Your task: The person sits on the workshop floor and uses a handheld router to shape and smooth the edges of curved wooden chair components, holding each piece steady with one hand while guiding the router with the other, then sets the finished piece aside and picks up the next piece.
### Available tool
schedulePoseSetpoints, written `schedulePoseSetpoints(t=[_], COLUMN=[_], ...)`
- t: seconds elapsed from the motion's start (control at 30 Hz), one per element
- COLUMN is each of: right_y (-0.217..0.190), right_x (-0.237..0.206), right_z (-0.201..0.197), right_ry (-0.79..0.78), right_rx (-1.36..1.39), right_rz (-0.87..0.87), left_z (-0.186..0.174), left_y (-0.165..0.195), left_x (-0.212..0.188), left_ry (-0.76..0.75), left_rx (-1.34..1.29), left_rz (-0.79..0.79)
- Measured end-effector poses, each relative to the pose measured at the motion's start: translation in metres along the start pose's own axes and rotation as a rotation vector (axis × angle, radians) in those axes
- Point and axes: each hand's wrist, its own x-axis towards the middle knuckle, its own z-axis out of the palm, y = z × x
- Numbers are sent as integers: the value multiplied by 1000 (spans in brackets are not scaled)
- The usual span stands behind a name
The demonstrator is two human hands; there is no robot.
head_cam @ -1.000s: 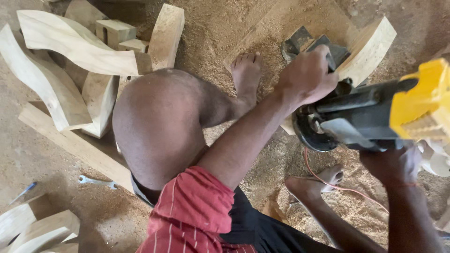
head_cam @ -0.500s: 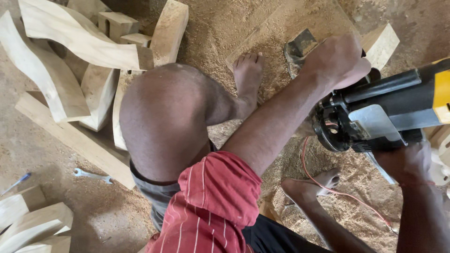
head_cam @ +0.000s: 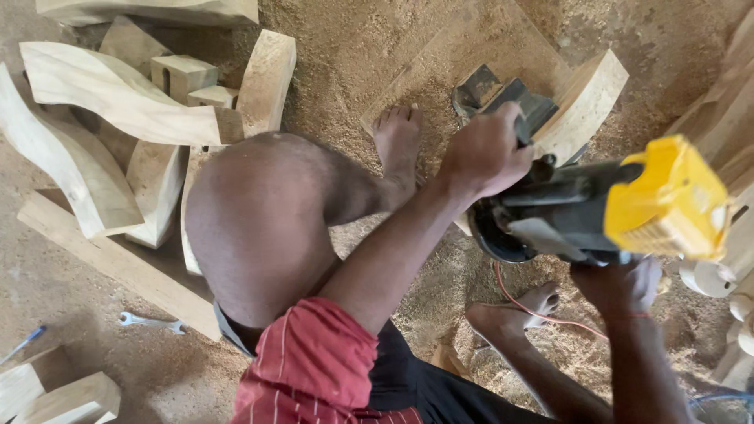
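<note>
Gripping item one: a black-and-yellow power tool (head_cam: 597,212), right of centre, held over sawdust-covered ground.

- Left hand (head_cam: 485,153) — fingers curled tight round the tool's front handle, centre-right.
- Right hand (head_cam: 620,286) — under the yellow rear housing; only knuckles show, so how firmly it grips I cannot tell.
- Curved wooden piece (head_cam: 585,102) — upper right, just beyond the tool's nose and a dark metal block (head_cam: 503,94).
- Bare feet — one (head_cam: 398,137) at upper centre, near the tool; another (head_cam: 510,310) lower down, beside a thin red cord (head_cam: 542,314).
- Stack of carved wavy wood parts (head_cam: 118,102) — upper left.
- Spanner (head_cam: 149,320) — lower left, on the ground.

Risk, as I judge it: bare toes sit close to the tool — a slip on loose sawdust could bring it onto them. The cord trailing by the lower foot could snag and jerk the tool.

Change from the earlier frame: the tool's yellow end now shows more fully, swung further into frame, and the left hand sits lower against the curved piece.
</note>
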Motion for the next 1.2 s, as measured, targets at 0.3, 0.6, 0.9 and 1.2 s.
schedulePoseSetpoints(t=[0.3, 0.6, 0.9, 1.2], right_y=[-11, 28, 27, 3], right_x=[15, 39, 38, 18], right_z=[-15, -19, -18, -12], right_ry=[-75, 18, 36, 33], right_rx=[-5, 203, 164, 142], right_rz=[11, -199, -114, 7], left_z=[-5, 15, 18, -5], left_y=[3, 32, 21, 17], left_x=[11, 70, 68, 27], left_ry=[-1, -105, -74, -56], left_rx=[-4, 53, 19, 44], left_rz=[-12, -205, -171, -105])
